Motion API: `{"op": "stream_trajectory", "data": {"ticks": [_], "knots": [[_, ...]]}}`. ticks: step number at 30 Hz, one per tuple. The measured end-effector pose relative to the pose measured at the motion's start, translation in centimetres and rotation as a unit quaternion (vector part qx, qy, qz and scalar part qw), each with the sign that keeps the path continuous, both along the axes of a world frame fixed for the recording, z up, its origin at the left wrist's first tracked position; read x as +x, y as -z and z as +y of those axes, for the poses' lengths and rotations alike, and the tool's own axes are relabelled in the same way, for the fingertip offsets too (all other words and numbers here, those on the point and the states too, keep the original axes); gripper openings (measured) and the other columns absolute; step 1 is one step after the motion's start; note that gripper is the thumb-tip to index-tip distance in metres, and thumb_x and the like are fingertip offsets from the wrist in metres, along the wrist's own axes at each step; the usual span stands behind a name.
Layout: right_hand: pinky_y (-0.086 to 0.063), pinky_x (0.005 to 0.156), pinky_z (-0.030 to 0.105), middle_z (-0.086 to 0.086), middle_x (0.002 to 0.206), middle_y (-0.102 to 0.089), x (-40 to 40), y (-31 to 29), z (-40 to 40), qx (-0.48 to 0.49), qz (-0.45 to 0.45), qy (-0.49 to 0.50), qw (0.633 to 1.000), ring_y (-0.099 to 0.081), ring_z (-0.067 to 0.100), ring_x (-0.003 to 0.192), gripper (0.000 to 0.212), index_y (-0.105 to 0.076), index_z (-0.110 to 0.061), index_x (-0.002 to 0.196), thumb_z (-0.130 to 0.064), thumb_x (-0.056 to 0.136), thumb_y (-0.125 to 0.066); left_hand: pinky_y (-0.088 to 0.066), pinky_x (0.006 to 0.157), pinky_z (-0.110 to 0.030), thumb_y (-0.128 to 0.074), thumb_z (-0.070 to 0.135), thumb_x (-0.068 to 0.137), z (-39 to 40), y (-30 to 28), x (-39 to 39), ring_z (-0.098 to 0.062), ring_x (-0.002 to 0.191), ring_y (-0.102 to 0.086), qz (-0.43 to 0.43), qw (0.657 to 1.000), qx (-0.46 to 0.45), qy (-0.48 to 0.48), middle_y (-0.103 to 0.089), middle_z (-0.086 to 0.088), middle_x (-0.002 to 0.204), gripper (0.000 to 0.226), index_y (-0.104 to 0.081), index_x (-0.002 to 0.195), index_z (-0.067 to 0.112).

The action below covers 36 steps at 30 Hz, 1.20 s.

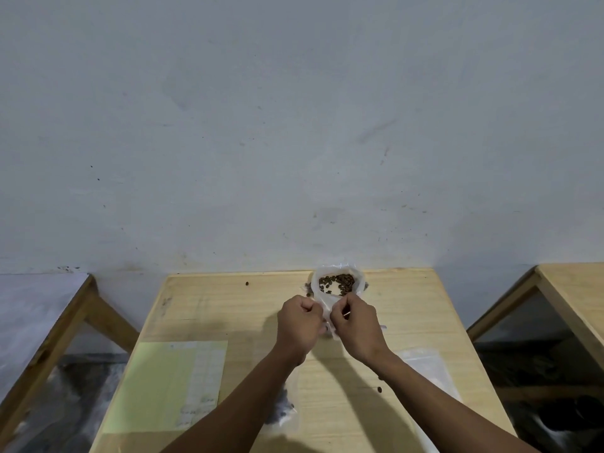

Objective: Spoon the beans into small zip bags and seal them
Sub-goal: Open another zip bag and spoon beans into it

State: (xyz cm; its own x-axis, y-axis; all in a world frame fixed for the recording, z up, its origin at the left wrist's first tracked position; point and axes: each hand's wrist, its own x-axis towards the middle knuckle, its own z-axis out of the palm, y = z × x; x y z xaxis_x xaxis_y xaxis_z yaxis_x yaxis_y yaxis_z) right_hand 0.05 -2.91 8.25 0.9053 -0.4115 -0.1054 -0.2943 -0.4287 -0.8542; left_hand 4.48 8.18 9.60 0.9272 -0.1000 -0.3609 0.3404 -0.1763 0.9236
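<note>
at the far edge of the counter: a large clear bag stands open against the wall, with brown beans showing inside its mouth
left hand: grip curled together, pinching a small zip bag at its left side, held just above the counter
right hand: grip curled and clamped on the same small zip bag from the right; the two hands nearly touch
small zip bag: clear plastic between the two hands, just in front of the large clear bag; whether it holds beans cannot be told
filled bag: lies flat near the front of the counter, dark beans inside, partly behind the left forearm
flat clear bags: lie under and beside the right forearm
yellow-green sheet: flat on the left of the counter
loose bean: alone on the counter by the right forearm
</note>
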Motion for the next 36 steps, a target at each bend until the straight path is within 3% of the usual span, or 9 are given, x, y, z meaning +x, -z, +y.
{"op": "stream_trajectory", "data": {"ticks": [5,7,10,12,16,22,27,30,36], "knots": [[-0.05,0.064,0.037,0.004,0.078,-0.063,0.8,-0.4,-1.9,-0.056,-0.012,0.031,0.998,-0.061,0.022,0.071,0.013,-0.054,-0.008,0.085,-0.015,0.094,-0.049,-0.06,0.072,-0.043,-0.06,0.013,0.085,0.9,1.1,-0.1,-0.027,0.078,-0.07,-0.065,0.994,0.086,0.033,-0.066,-0.007,0.075,0.015,-0.056,0.071,0.009],[-0.054,0.069,0.044,0.003,0.078,-0.064,0.8,-0.6,-2.2,-0.052,-0.011,-0.005,0.999,-0.064,0.024,0.072,0.012,-0.054,-0.01,0.084,-0.017,0.094,-0.05,-0.052,0.074,-0.019,-0.062,0.013,0.085,1.6,1.3,-0.3,-0.017,0.083,-0.063,-0.108,0.983,0.129,0.074,-0.063,0.003,0.091,0.01,-0.058,0.092,0.009],[-0.054,0.071,0.048,0.003,0.078,-0.064,0.3,-0.5,-1.9,-0.036,-0.023,-0.038,0.998,-0.063,0.024,0.074,0.012,-0.052,-0.015,0.082,-0.017,0.094,-0.051,-0.027,0.088,0.006,-0.06,0.008,0.085,2.5,1.3,0.3,0.004,0.104,-0.047,-0.213,0.957,0.142,0.14,-0.042,0.008,0.137,0.062,-0.034,0.141,0.009],[-0.054,0.069,0.048,0.002,0.077,-0.063,0.2,-0.4,-1.7,-0.033,-0.037,-0.033,0.998,-0.062,0.024,0.073,0.012,-0.051,-0.015,0.083,-0.017,0.095,-0.05,-0.032,0.101,-0.007,-0.054,0.017,0.084,2.9,1.1,0.5,0.002,0.121,-0.047,-0.236,0.938,0.163,0.196,-0.046,0.007,0.141,0.065,-0.034,0.146,0.015],[-0.051,0.069,0.045,0.0,0.082,-0.062,0.2,-1.0,-1.4,-0.086,-0.051,-0.002,0.995,-0.059,0.022,0.071,0.012,-0.049,-0.015,0.09,-0.018,0.099,-0.041,-0.045,0.061,-0.024,-0.055,0.028,0.082,2.8,0.5,-0.1,-0.005,0.05,-0.05,-0.195,0.933,0.199,0.227,-0.066,0.005,0.085,0.047,-0.055,0.129,0.024],[-0.055,0.064,0.051,0.003,0.082,-0.062,0.3,-1.6,-1.5,-0.026,-0.06,0.03,0.997,-0.062,0.027,0.068,0.017,-0.046,-0.025,0.083,-0.019,0.099,-0.04,-0.052,0.081,-0.029,-0.051,0.036,0.084,2.9,0.3,0.1,-0.011,0.07,-0.06,-0.195,0.936,0.163,0.242,-0.068,0.002,0.117,0.053,-0.052,0.136,0.022],[-0.058,0.064,0.055,0.002,0.082,-0.064,0.8,-1.4,-2.2,0.104,-0.041,0.074,0.991,-0.065,0.03,0.078,0.018,-0.052,-0.023,0.077,-0.021,0.094,-0.046,-0.03,0.109,-0.025,-0.062,0.064,0.078,3.4,2.1,-0.3,-0.003,0.135,-0.035,-0.295,0.906,0.173,0.249,-0.042,0.016,0.145,0.08,-0.036,0.146,0.029],[-0.058,0.061,0.061,0.009,0.087,-0.061,1.1,-1.5,-2.0,0.226,-0.011,0.112,0.968,-0.061,0.036,0.082,0.018,-0.053,-0.012,0.077,-0.013,0.094,-0.047,-0.033,0.108,-0.029,-0.071,0.07,0.063,3.3,3.3,-0.7,-0.009,0.135,-0.035,-0.339,0.874,0.253,0.239,-0.038,0.014,0.149,0.105,-0.029,0.149,0.024],[-0.056,0.068,0.065,0.016,0.096,-0.061,1.0,-1.2,-3.0,0.289,0.044,0.111,0.95,-0.066,0.047,0.083,0.016,-0.051,-0.006,0.079,-0.005,0.095,-0.049,-0.049,0.089,-0.032,-0.063,0.059,0.073,3.4,4.5,-0.9,-0.019,0.112,-0.056,-0.351,0.87,0.278,0.206,-0.055,0.002,0.129,0.078,-0.045,0.139,0.02]]}}
